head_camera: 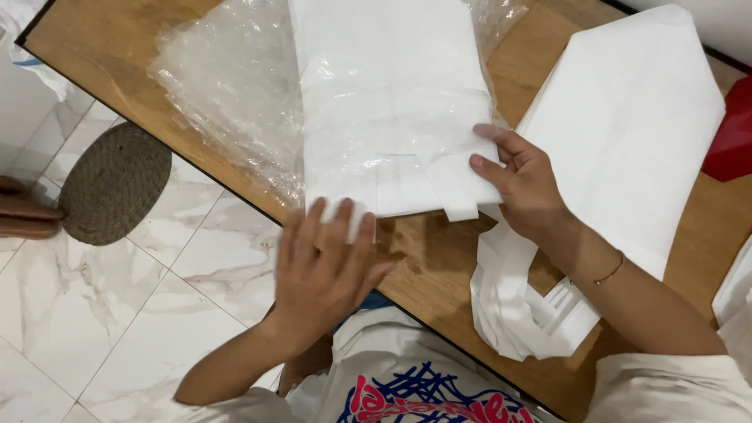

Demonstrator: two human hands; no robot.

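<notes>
A folded white bag inside a clear plastic sleeve (pixel 388 102) lies on the wooden table (pixel 439 258). My left hand (pixel 325 270) rests with spread fingers at the sleeve's near edge, fingertips touching the white fabric. Over at the sleeve's near right corner, my right hand (pixel 526 186) presses down with fingers on the bag's handle flap (pixel 458 196). Neither hand grips anything. Under my right forearm lies a stack of white fabric bags (pixel 634 133) with looped handles (pixel 517 313) hanging toward me.
A pile of crumpled clear plastic sleeves (pixel 227 86) sits to the left on the table. A round woven mat (pixel 113 184) lies on the marble floor tiles. A red object (pixel 732 137) shows at the right edge.
</notes>
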